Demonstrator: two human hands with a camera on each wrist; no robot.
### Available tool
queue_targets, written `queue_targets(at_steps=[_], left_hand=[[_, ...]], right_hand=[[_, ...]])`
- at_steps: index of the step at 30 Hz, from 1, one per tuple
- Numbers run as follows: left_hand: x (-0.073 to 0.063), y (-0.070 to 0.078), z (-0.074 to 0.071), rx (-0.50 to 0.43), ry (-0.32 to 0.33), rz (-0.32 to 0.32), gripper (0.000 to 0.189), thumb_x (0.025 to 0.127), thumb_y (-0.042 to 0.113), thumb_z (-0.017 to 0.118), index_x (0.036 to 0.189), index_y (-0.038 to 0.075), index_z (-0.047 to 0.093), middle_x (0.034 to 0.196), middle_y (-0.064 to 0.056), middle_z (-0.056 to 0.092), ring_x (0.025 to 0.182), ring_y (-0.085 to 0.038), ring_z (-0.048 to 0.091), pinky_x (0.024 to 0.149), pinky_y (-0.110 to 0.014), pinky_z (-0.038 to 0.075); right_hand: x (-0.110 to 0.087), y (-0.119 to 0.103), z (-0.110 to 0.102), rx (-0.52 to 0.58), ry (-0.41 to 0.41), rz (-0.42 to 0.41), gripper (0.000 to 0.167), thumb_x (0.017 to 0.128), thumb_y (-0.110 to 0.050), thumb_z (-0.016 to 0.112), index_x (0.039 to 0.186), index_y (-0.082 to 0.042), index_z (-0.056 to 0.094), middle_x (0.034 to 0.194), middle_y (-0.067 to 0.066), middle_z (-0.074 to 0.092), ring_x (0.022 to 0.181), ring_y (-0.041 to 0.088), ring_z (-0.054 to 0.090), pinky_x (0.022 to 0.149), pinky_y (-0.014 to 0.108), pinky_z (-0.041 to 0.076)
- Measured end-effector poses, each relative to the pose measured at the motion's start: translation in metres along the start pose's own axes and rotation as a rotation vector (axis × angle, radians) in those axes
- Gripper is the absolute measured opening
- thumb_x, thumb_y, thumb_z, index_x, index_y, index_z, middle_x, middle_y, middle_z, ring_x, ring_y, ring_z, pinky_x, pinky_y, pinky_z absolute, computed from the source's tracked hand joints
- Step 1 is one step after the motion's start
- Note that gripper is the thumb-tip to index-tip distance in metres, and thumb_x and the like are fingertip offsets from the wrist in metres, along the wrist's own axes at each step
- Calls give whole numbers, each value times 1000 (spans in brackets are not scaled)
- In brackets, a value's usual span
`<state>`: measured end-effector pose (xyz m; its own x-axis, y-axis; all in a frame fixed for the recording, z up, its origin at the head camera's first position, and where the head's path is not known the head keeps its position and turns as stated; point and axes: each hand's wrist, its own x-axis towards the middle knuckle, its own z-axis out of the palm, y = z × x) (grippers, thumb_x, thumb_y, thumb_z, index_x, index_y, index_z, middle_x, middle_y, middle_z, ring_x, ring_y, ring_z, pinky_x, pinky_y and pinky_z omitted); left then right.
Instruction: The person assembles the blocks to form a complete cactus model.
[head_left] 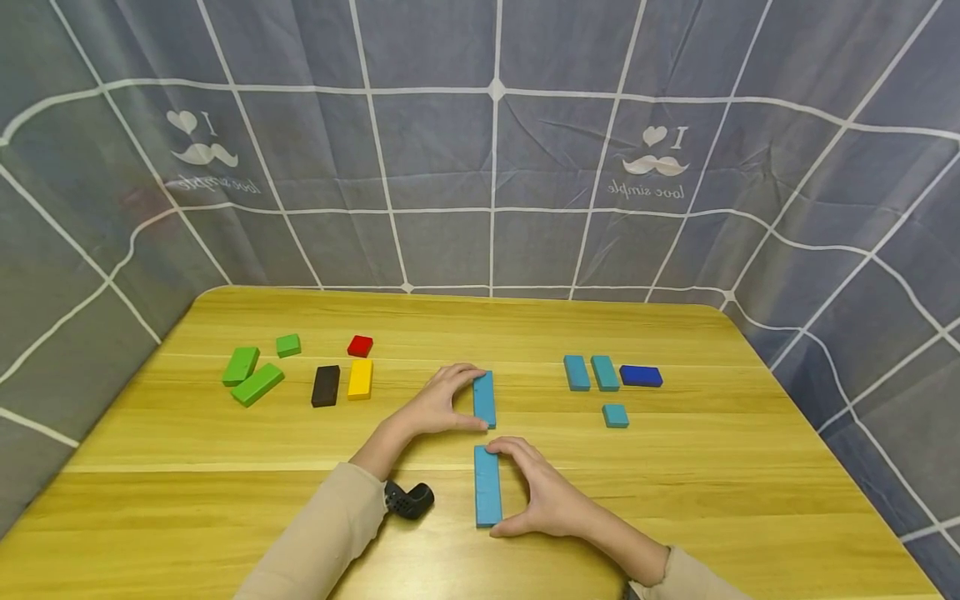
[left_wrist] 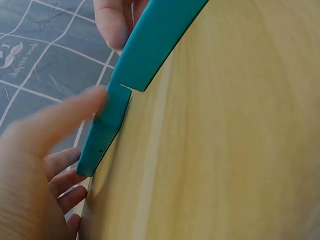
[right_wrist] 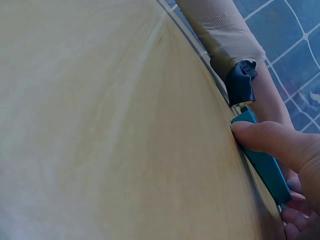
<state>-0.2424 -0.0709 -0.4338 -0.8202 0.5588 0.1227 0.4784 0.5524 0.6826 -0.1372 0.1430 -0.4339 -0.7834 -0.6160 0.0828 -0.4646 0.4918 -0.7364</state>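
The fingers of the left hand [head_left: 433, 407] are bent into a wide span, gripping the far light-blue block [head_left: 484, 400] lengthwise: fingertips at the end toward the desk's far edge, thumb at the end toward the near edge. The thumb is blurred in the left wrist view, so how firmly it presses cannot be told. The fingers of the right hand [head_left: 551, 500] span the near light-blue block [head_left: 487, 490] likewise, a little wider, gripping it by its two ends. Both blocks are roughly in line, midway between the left and right edges of the desk [head_left: 712, 517], with a narrow gap between their facing ends in the head view.

The step in hand looks like lining these two up; the next move probably calls for squaring the facing ends, minding the thumb and finger near the gap.

Farther out, toward the desk's left edge, are three green blocks [head_left: 258, 385], with a black block [head_left: 326, 386], a yellow block [head_left: 360, 380] and a red block [head_left: 360, 346] closer in. Toward the right edge are two short light-blue blocks [head_left: 577, 372], a dark-blue block [head_left: 641, 376] and a small light-blue block [head_left: 616, 416].
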Motion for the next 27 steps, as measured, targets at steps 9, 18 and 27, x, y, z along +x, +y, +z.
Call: queue_targets(at_steps=[9,18,27], left_hand=[[-1,-2,-2,-13,-6,25,56,86,26,60,137,9,42,142,-15,35,131,-33,26,103,-54,21],[-5,-2,-2,-47,-13,28,57,84,29,64,135,11,46,139,-11,39,129,-31,30,101,-53,25],[-9,-1,-2,-44,-15,48,57,81,34,68,130,10,51,136,-11,43,126,-31,33,100,-52,26]], right_hand=[[-1,-1,-1,-10,-3,-14,86,65,-40,81,134,-16,36,141,6,31,130,24,30,99,50,31],[-2,-1,-1,-20,17,-35,79,72,-43,75,135,-15,37,138,6,32,126,22,34,97,50,34],[-2,0,1,-19,44,-50,76,72,-42,75,133,-14,40,136,7,31,125,22,35,96,49,36]])
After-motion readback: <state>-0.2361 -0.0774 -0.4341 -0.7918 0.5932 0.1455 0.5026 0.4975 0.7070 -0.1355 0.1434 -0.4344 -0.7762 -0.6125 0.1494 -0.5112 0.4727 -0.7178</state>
